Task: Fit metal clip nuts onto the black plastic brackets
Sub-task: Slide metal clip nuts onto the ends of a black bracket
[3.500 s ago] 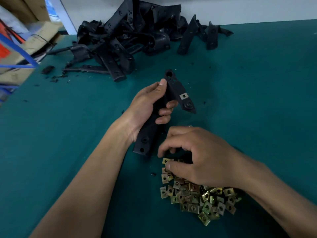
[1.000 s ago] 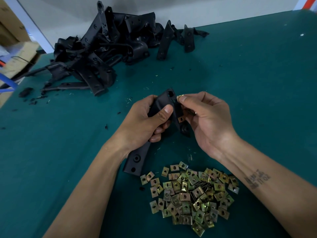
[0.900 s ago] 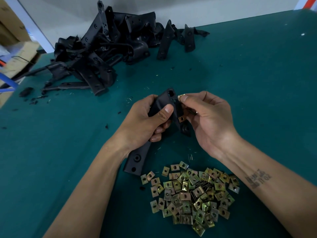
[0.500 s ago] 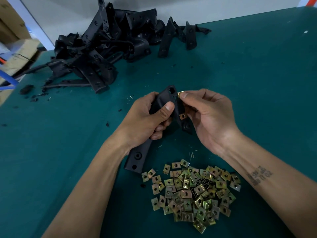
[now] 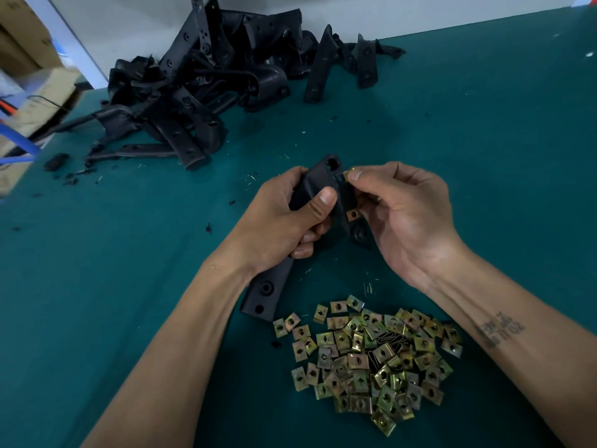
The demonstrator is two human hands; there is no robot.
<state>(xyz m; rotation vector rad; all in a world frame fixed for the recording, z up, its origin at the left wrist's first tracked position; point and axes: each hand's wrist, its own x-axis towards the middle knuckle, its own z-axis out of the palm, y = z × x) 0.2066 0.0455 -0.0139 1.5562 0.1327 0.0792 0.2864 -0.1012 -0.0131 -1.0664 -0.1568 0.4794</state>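
My left hand still grips the black bracket above the table. My right hand, back from the nut pile, now pinches a clip nut against the bracket's top edge, ready to push on.

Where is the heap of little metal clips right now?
In the head view, the clips lie loose on the green table, near the bottom just right of centre, between the two forearms and just below the black bracket being held.
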